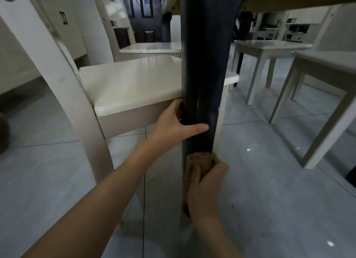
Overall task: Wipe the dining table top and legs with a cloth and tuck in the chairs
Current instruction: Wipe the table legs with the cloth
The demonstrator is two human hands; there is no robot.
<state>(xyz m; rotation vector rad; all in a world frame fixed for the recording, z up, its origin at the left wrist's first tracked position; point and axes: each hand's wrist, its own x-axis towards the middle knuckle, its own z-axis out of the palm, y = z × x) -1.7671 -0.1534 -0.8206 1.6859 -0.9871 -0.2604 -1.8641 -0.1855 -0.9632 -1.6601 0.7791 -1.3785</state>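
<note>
Low on the table leg, at 6 o'clock: the right hand [207,182] clasps a tan cloth [200,159], fingers [196,173] curled round it, and presses it against the dark table leg [204,65].
Cloth position: bunched round the leg's lower end, near the floor [269,180]. Its top edge shows above the knuckles and the hand hides the rest.
Left hand [173,122]: at 12 o'clock from the right hand, higher on the same leg. It wraps the leg from the 9 o'clock side with the thumb [198,127] laid across the front, and no cloth is seen in it. It probably steadies the leg.
Leg appearance: dark and glossy, narrowing toward the floor. A pale patch sits at 3 o'clock from the thumb; whether it is sheen or smear cannot be told.
Table top: only its pale wooden underside [289,1] shows, at 1 o'clock. The upper face is hidden, so its condition cannot be judged.
Near chair [131,80]: cream, at 9 o'clock, with its seat running behind the leg.
Far chairs [269,45]: cream, at 2 to 3 o'clock. Whether they are tucked in cannot be told.
Progress (judgement): leg wiping is under way at this leg's lower section. The other legs and the chair tucking are unconfirmed and probably remain.
</note>
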